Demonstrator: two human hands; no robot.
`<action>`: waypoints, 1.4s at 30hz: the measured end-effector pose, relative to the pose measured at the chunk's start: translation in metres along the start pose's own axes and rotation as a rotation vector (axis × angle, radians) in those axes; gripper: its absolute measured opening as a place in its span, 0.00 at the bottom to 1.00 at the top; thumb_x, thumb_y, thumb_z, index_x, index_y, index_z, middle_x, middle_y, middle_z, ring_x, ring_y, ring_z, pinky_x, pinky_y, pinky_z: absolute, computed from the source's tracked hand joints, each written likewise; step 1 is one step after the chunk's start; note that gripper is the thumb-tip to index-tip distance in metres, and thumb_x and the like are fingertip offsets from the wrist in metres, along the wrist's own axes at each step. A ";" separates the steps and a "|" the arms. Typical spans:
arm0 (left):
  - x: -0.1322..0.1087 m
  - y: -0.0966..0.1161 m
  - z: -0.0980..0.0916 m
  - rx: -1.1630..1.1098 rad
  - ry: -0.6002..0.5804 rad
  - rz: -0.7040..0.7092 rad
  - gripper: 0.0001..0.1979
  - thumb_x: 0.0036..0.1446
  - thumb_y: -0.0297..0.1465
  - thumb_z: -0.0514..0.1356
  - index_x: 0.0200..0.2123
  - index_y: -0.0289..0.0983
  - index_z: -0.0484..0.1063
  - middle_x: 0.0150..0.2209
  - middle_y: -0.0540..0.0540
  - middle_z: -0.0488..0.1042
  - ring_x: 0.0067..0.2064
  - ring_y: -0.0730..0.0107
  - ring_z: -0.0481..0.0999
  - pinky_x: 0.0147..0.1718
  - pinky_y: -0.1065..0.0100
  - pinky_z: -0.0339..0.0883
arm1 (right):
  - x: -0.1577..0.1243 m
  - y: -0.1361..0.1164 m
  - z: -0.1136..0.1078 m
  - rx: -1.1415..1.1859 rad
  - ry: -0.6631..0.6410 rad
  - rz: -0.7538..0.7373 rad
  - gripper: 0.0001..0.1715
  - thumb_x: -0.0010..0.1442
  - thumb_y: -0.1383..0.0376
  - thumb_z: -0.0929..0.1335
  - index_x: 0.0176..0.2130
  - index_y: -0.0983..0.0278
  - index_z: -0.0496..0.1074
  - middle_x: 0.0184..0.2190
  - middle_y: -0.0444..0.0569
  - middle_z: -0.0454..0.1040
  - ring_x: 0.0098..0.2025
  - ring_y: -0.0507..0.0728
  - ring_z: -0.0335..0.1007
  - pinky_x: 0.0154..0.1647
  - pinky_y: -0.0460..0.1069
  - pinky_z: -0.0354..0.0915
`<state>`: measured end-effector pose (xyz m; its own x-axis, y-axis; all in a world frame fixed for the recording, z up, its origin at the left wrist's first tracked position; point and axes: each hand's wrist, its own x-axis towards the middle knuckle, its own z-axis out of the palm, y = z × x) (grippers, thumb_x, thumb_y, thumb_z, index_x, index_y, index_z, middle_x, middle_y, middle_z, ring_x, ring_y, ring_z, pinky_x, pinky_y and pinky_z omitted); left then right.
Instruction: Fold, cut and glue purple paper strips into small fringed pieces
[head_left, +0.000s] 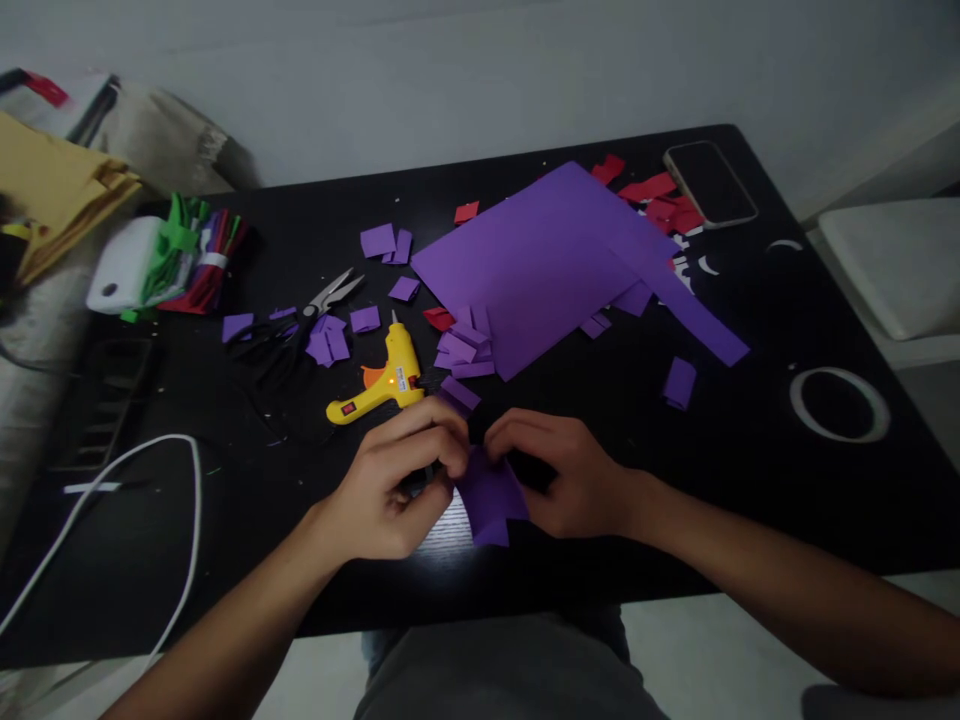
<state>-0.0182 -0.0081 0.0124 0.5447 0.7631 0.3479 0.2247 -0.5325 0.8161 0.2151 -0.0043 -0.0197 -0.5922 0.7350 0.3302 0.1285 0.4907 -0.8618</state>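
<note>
Between my two hands, near the table's front edge, is a small piece of purple paper (491,500), bent along its upper part. My left hand (405,485) pinches its upper left edge with curled fingers. On the other side my right hand (566,475) grips the upper right edge, its thumb partly hidden behind the paper. Just beyond my left hand lies a yellow glue gun (394,372), its nozzle pointing away and an orange light lit on its body. Several small folded purple paper pieces (465,345) are heaped beyond my hands.
A large purple sheet (525,270) and a long purple strip (697,310) cover the back right. Scissors (315,310) lie left of the glue gun. A phone (710,183), red scraps (660,205), a tape ring (840,404), bundled green sticks (176,250) and a white cable (196,500) lie around.
</note>
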 end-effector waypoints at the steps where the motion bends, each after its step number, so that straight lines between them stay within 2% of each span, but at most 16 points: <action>1: 0.000 0.000 0.000 0.006 0.004 0.004 0.13 0.53 0.14 0.56 0.34 0.37 0.69 0.39 0.46 0.71 0.39 0.70 0.74 0.38 0.67 0.70 | 0.000 -0.001 0.000 0.000 0.003 0.002 0.11 0.58 0.75 0.69 0.41 0.64 0.74 0.39 0.53 0.79 0.40 0.57 0.78 0.42 0.51 0.75; 8: 0.000 0.001 0.000 0.058 0.024 0.035 0.12 0.55 0.14 0.56 0.35 0.37 0.70 0.38 0.45 0.72 0.38 0.69 0.75 0.37 0.66 0.71 | 0.002 -0.004 -0.003 0.107 0.003 0.037 0.16 0.60 0.74 0.70 0.47 0.63 0.79 0.43 0.53 0.79 0.43 0.57 0.79 0.47 0.52 0.76; 10: -0.001 0.001 0.000 0.068 0.023 0.042 0.13 0.55 0.14 0.56 0.35 0.37 0.70 0.38 0.45 0.72 0.39 0.69 0.75 0.37 0.66 0.71 | 0.004 -0.005 -0.007 0.251 -0.029 0.127 0.15 0.60 0.73 0.70 0.47 0.65 0.80 0.45 0.55 0.80 0.45 0.58 0.80 0.48 0.53 0.76; 14: -0.002 0.002 -0.001 0.073 0.003 0.058 0.13 0.55 0.14 0.56 0.36 0.37 0.71 0.39 0.44 0.73 0.41 0.68 0.76 0.39 0.66 0.73 | 0.007 -0.005 -0.012 0.561 -0.052 0.349 0.12 0.66 0.63 0.70 0.45 0.64 0.83 0.49 0.56 0.81 0.50 0.61 0.79 0.48 0.54 0.76; 17: -0.001 0.003 0.000 0.085 -0.022 0.073 0.14 0.55 0.13 0.56 0.36 0.37 0.72 0.40 0.44 0.73 0.41 0.69 0.76 0.39 0.67 0.74 | 0.009 -0.005 -0.009 0.591 0.006 0.502 0.12 0.68 0.60 0.71 0.39 0.64 0.83 0.49 0.53 0.83 0.48 0.58 0.80 0.48 0.53 0.76; 21: -0.001 0.003 0.003 0.127 -0.035 0.099 0.13 0.56 0.14 0.56 0.36 0.37 0.72 0.40 0.44 0.74 0.40 0.68 0.77 0.38 0.66 0.75 | 0.009 -0.005 -0.004 0.623 -0.032 0.598 0.06 0.63 0.63 0.74 0.38 0.65 0.83 0.41 0.51 0.84 0.43 0.57 0.80 0.47 0.53 0.74; 25: -0.003 0.001 0.004 0.148 -0.044 0.095 0.12 0.57 0.15 0.57 0.35 0.37 0.73 0.40 0.44 0.75 0.40 0.67 0.77 0.38 0.65 0.75 | 0.009 -0.004 -0.003 0.625 -0.003 0.598 0.02 0.59 0.68 0.75 0.35 0.64 0.79 0.35 0.46 0.81 0.39 0.54 0.78 0.44 0.50 0.73; 29: -0.003 0.001 0.005 0.144 -0.042 0.100 0.12 0.57 0.15 0.57 0.35 0.37 0.74 0.41 0.43 0.76 0.40 0.67 0.78 0.38 0.66 0.75 | 0.010 -0.002 -0.001 0.679 0.003 0.584 0.11 0.53 0.72 0.76 0.36 0.63 0.75 0.34 0.42 0.79 0.36 0.52 0.77 0.40 0.48 0.72; 33: -0.002 0.001 0.005 0.151 -0.033 0.107 0.12 0.57 0.16 0.56 0.34 0.37 0.74 0.40 0.44 0.76 0.40 0.68 0.79 0.37 0.66 0.76 | 0.009 0.000 0.000 0.691 -0.036 0.609 0.10 0.54 0.70 0.78 0.37 0.63 0.78 0.34 0.44 0.81 0.37 0.52 0.79 0.42 0.49 0.74; 37: -0.003 0.001 0.004 0.152 -0.034 0.112 0.13 0.57 0.15 0.56 0.36 0.38 0.74 0.41 0.44 0.76 0.41 0.67 0.79 0.38 0.66 0.76 | 0.008 0.000 -0.001 0.651 -0.006 0.612 0.10 0.53 0.66 0.81 0.37 0.63 0.82 0.34 0.45 0.84 0.37 0.53 0.82 0.45 0.50 0.77; 39: -0.003 0.000 0.005 0.145 -0.007 0.089 0.13 0.59 0.15 0.57 0.39 0.37 0.74 0.41 0.43 0.76 0.42 0.67 0.79 0.40 0.65 0.76 | 0.008 0.000 -0.001 0.641 0.008 0.609 0.10 0.54 0.65 0.81 0.38 0.63 0.83 0.35 0.45 0.85 0.37 0.54 0.83 0.46 0.51 0.78; 42: -0.003 -0.002 0.005 0.153 0.099 -0.034 0.12 0.62 0.17 0.59 0.44 0.37 0.74 0.40 0.44 0.76 0.42 0.67 0.78 0.41 0.65 0.75 | 0.007 0.001 -0.002 0.591 0.037 0.585 0.07 0.56 0.66 0.80 0.38 0.62 0.84 0.36 0.46 0.87 0.39 0.55 0.85 0.47 0.51 0.79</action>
<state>-0.0163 -0.0109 0.0078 0.4536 0.8102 0.3711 0.3660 -0.5491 0.7514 0.2122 0.0024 -0.0171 -0.5315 0.8152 -0.2302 -0.0380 -0.2944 -0.9549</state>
